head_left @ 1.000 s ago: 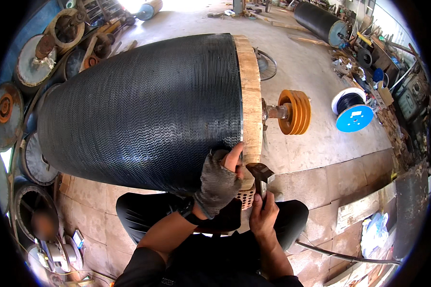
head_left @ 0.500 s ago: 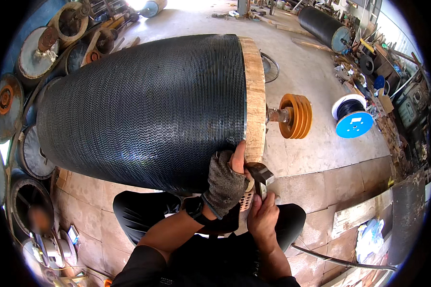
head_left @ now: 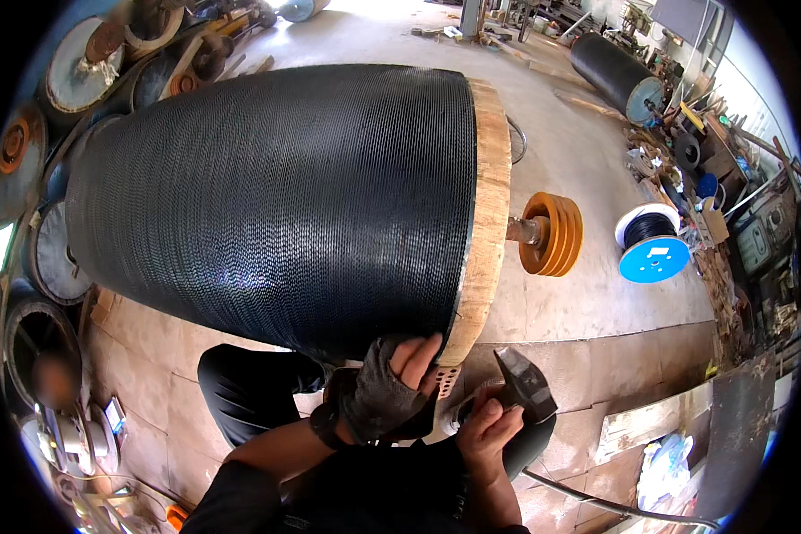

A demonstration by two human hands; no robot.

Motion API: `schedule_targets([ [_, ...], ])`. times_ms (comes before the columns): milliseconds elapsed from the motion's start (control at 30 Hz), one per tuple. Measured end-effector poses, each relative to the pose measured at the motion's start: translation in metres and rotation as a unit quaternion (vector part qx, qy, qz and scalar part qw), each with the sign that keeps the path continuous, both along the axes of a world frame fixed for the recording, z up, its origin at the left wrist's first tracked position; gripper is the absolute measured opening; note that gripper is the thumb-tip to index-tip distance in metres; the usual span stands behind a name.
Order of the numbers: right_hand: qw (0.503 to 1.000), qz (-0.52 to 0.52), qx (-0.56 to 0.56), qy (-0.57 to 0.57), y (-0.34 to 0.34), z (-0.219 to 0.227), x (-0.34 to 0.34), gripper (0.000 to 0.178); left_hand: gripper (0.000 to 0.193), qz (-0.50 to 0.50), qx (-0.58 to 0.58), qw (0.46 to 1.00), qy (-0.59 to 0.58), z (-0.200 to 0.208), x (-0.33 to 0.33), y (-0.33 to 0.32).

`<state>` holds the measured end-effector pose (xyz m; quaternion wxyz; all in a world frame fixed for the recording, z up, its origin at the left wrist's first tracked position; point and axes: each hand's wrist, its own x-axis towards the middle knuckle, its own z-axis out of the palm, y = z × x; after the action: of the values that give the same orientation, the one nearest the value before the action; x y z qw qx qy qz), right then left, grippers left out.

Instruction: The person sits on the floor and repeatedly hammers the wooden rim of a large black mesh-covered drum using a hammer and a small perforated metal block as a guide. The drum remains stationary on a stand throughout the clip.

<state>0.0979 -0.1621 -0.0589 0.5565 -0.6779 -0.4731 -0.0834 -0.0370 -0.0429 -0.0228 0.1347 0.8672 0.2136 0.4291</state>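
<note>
A big black ribbed roller [head_left: 285,196], its surface of fine wire-like windings, lies across in front of me with a pale wooden rim [head_left: 492,187] at its right end. My left hand [head_left: 390,383], in a dark grey fingerless glove, is closed against the roller's lower right edge, beside the wood. What its fingers pinch, if anything, is hidden. My right hand [head_left: 488,429] grips a hammer close under its dark steel head [head_left: 527,384]. That head is lifted to the right of the left hand, apart from the roller.
An orange grooved pulley [head_left: 550,233] sits on the shaft at the roller's right end. A blue-flanged cable spool [head_left: 654,256] stands farther right. Old rollers and wheels [head_left: 58,249] line the left side. At the lower right lie boards [head_left: 654,418] and a plastic bag [head_left: 666,467].
The hammer has swung right, away from the roller's rim. My left hand has slid down along the edge, its raised finger now bent in. The view has shifted slightly.
</note>
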Motion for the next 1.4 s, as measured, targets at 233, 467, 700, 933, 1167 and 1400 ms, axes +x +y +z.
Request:
schedule_targets([
  [233, 0.997, 0.016, -0.014, 0.073, 0.003, -0.007, -0.013, 0.030, 0.034, -0.083, -0.054, 0.953, 0.287, -0.093, -0.057, -0.033],
  [467, 0.981, -0.025, -0.165, 0.096, 0.010, 0.017, -0.015, 0.022, 0.022, -0.079, -0.121, 0.913, 0.382, -0.115, -0.061, -0.039],
  [700, 0.996, -0.044, -0.079, 0.003, 0.008, 0.020, -0.013, 0.031, 0.022, -0.031, -0.285, 0.913, 0.289, -0.106, -0.054, -0.043],
  [933, 0.985, -0.036, -0.014, 0.169, 0.000, 0.038, -0.031, 0.023, 0.026, -0.147, -0.212, 0.899, 0.354, -0.117, -0.071, -0.032],
  [1167, 0.966, -0.071, -0.234, 0.078, 0.013, 0.005, -0.016, 0.025, 0.026, -0.110, -0.117, 0.936, 0.314, -0.053, -0.060, -0.026],
  [1400, 0.996, -0.057, 0.015, 0.064, -0.005, 0.022, -0.022, 0.047, 0.032, -0.042, 0.098, 0.994, 0.035, 0.009, -0.041, 0.037],
])
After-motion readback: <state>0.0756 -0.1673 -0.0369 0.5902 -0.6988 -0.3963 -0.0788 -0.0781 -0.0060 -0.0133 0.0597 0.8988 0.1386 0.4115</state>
